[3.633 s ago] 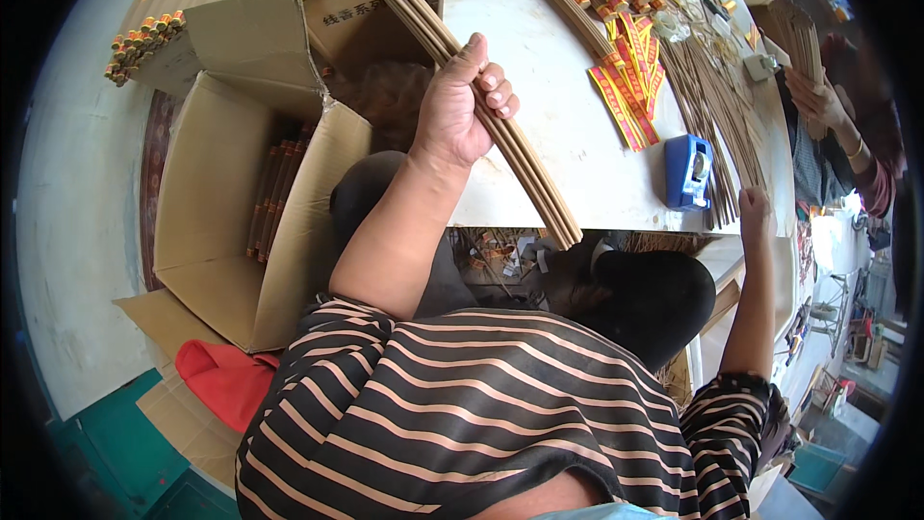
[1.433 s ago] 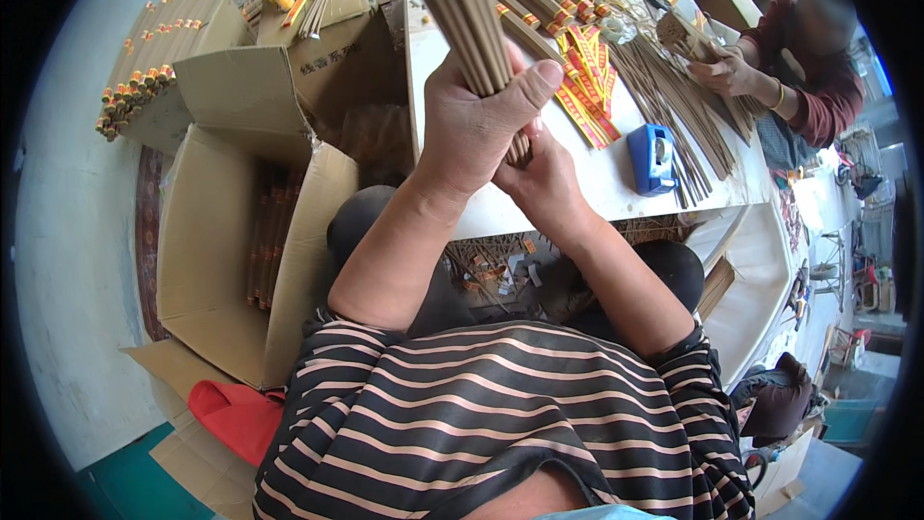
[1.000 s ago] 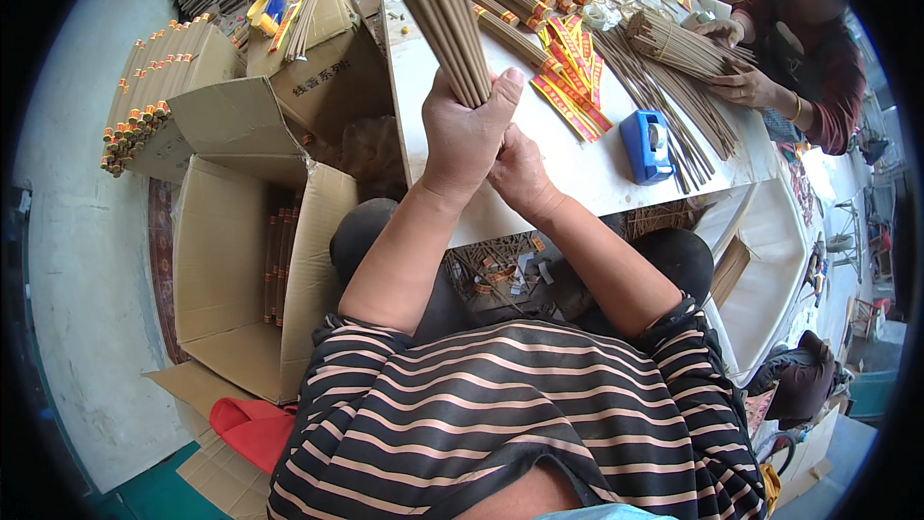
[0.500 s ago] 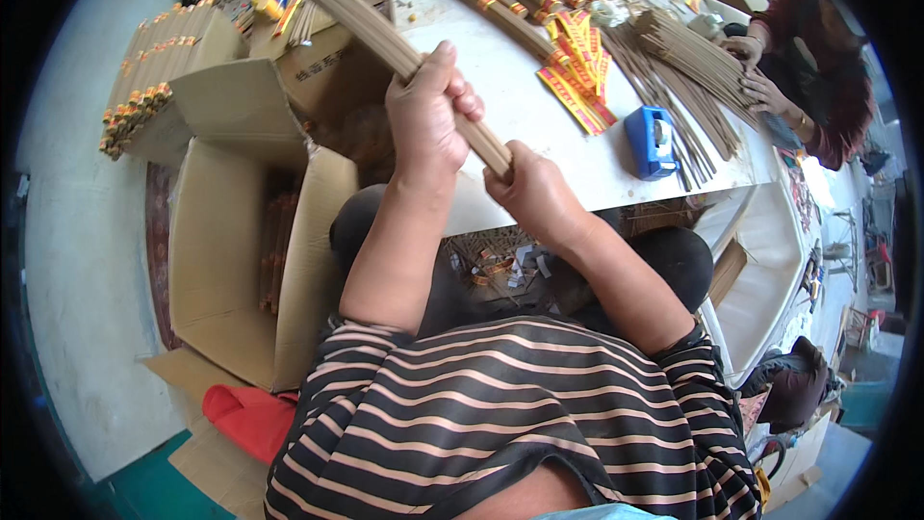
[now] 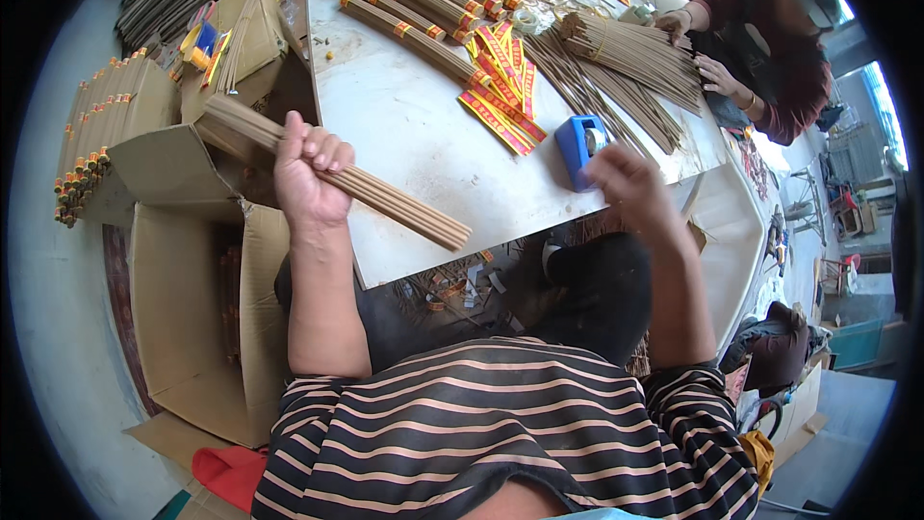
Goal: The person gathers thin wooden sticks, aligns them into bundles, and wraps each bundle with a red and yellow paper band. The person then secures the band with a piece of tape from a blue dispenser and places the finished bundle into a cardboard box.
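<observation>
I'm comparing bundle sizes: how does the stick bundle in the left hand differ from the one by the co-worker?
The held bundle is slim; the co-worker's bundle is much thicker. The held bundle is clasped in the left hand; the co-worker's bundle lies on the table. Both are brown, long and straight.

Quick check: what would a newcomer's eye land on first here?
Probably the bundle of brown sticks clutched in the left hand, left of centre. Next, the red-and-yellow strips fanned on the white table, with the blue tape dispenser close to the blurred right hand.
</observation>
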Tool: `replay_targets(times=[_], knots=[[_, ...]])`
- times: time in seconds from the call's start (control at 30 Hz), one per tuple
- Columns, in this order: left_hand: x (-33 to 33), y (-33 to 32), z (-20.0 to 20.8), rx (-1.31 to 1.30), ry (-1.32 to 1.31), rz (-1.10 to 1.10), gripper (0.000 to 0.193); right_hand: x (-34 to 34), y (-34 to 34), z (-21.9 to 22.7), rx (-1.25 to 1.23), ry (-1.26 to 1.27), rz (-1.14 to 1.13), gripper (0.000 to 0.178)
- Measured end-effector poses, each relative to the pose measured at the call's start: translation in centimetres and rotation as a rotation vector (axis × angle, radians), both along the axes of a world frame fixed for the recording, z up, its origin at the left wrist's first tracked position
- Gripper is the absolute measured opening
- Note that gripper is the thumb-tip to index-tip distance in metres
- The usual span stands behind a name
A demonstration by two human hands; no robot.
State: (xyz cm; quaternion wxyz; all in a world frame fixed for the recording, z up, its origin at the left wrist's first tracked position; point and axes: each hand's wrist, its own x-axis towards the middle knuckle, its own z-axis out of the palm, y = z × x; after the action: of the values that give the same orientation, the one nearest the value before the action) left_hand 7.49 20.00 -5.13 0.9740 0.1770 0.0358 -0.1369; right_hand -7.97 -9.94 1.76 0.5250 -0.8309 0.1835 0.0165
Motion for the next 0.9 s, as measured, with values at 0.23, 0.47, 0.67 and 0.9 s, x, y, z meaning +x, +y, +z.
replay_targets(times=[0.23, 0.47, 0.67, 0.9], knots=[[-1.3, -2.5, -0.5, -0.041, -0.017, -0.161, 0.032, 4.5, -11.8, -9.0, -0.869, 0.089, -0.063, 0.023], [-1.7, -2.7, -0.5, -0.025, -0.003, -0.203, 0.036, 4.1, -11.8, -9.2, -0.937, 0.064, -0.025, 0.028], [-2.0, -2.0, -0.9, -0.038, -0.017, -0.221, 0.036, 1.0, -4.7, -1.7, -0.638, -0.165, -0.096, 0.018], [-3.0, -2.3, -0.2, -0.029, -0.003, -0.212, 0.039, 0.0, 11.1, 0.5, -0.538, -0.581, 0.341, 0.037]])
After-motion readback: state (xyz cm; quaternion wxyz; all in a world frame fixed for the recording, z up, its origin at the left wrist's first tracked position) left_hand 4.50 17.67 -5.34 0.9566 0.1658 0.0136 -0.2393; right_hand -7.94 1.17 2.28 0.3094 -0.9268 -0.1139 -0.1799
